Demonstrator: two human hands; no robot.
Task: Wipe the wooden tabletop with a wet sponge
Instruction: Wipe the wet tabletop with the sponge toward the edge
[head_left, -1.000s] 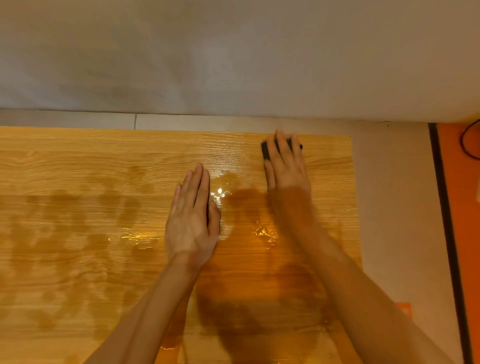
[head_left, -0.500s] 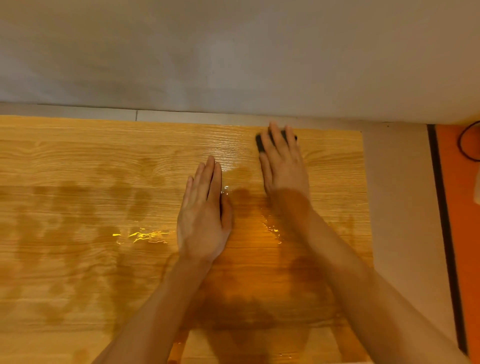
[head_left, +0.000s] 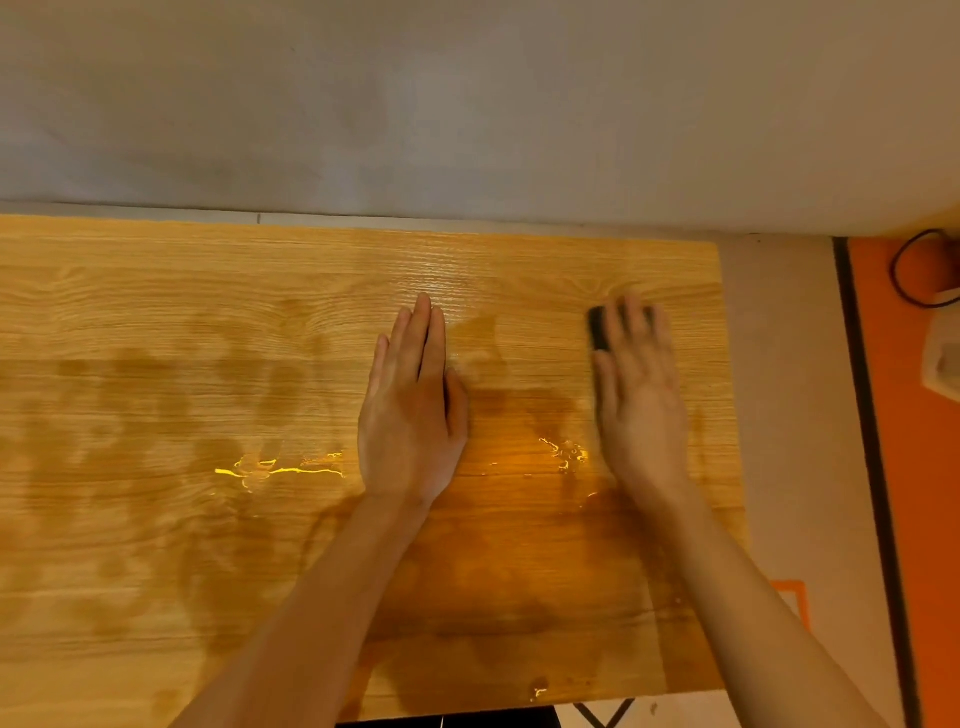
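Wooden bench, light grain, flat rectangle, wet dark patches and shiny water streaks across it. Left hand lies flat on the bench, fingers straight and together, holding nothing. Right hand, blurred, well apart from the left, presses flat with straight fingers on a small dark sponge near the bench's far right corner; the sponge sticks out under the fingertips.

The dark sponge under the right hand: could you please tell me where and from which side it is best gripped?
Judging by its flat pose on the tabletop, grip the dark sponge from above by its short exposed left end; the right hand covers the rest.
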